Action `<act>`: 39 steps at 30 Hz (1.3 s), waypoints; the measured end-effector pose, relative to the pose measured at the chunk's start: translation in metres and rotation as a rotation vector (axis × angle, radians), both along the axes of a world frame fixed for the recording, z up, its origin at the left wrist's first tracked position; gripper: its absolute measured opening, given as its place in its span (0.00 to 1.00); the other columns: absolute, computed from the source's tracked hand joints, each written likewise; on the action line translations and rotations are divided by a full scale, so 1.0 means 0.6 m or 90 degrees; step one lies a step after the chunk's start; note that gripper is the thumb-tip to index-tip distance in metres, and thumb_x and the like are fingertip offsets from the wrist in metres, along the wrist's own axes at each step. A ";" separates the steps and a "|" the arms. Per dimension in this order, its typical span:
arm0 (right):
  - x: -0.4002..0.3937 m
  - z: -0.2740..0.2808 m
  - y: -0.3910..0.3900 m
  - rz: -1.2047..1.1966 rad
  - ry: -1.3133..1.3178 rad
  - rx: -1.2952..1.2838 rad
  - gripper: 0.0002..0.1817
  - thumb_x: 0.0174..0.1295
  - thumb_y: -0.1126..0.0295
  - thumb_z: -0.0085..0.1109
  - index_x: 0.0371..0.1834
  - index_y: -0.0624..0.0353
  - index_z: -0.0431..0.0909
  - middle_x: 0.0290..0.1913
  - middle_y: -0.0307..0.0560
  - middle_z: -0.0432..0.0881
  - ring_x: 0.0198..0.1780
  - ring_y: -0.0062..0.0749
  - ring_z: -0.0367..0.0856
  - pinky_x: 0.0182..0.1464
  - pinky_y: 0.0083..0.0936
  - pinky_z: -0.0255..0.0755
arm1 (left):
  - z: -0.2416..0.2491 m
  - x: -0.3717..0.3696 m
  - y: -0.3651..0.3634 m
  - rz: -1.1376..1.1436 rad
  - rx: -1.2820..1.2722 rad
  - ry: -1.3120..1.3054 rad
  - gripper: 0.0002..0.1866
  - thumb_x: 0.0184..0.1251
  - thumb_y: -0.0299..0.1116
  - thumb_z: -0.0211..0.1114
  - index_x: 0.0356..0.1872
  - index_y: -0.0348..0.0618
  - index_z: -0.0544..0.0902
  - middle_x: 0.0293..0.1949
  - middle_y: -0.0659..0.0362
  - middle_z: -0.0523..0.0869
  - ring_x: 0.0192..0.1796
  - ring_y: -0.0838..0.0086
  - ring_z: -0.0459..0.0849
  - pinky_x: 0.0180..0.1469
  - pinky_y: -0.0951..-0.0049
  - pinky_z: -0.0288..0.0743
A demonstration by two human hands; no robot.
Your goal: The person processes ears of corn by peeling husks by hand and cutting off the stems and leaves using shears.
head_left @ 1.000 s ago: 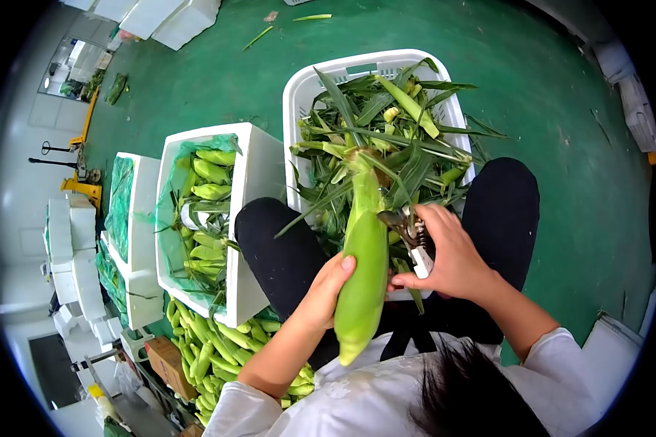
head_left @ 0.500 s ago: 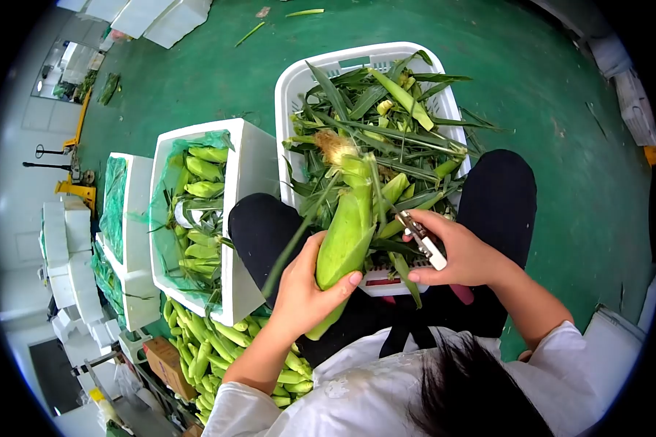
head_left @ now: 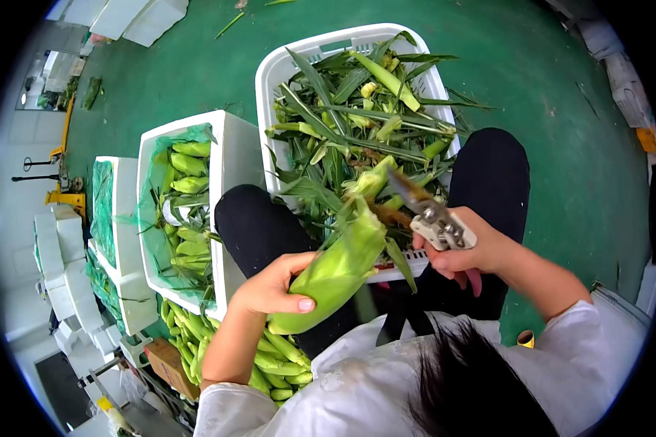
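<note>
My left hand (head_left: 273,288) is wrapped round the lower part of a green ear of corn (head_left: 335,269) in its husk, tilted up to the right. In my right hand (head_left: 474,244) is a pair of pruning shears (head_left: 439,226) with pale handles, its blades pointing up and left beside the ear's top end. A light-green husk tip (head_left: 372,180) with brown silk shows just past that end, over the husks. Below them stands a white plastic basket (head_left: 264,95) heaped with cut leaves and husks (head_left: 335,109), between my knees.
To the left stands a white foam box (head_left: 237,149) lined with green plastic, holding ears of corn (head_left: 189,166). More unworked-looking ears lie in a pile (head_left: 189,331) by my left side, near a cardboard box (head_left: 169,368). A yellow pallet jack (head_left: 69,198) is farther left.
The ear has tilted to the right and come lower in my left hand. Its silky tip no longer stands at its top. The shears have turned, their blades now plainly showing.
</note>
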State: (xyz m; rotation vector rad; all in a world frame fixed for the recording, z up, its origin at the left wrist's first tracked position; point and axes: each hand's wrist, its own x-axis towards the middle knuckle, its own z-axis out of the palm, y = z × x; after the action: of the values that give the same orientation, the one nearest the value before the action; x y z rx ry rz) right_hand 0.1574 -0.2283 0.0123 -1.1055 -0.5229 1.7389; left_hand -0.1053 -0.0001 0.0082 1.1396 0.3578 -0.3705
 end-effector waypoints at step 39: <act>-0.140 -0.142 -0.019 0.146 0.118 -0.235 0.35 0.74 0.47 0.43 0.79 0.48 0.50 0.74 0.57 0.62 0.76 0.50 0.60 0.71 0.62 0.61 | -0.026 -1.152 -0.426 2.009 0.426 -0.049 0.36 0.77 0.53 0.42 0.69 0.26 0.61 0.62 0.39 0.76 0.56 0.55 0.82 0.56 0.61 0.83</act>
State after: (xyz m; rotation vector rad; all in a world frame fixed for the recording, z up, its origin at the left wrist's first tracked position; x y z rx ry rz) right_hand 0.0735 -0.2399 -0.0729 -1.1546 -0.2228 2.1751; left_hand -0.7965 -0.2557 -0.0075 0.0462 -1.6980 -2.7095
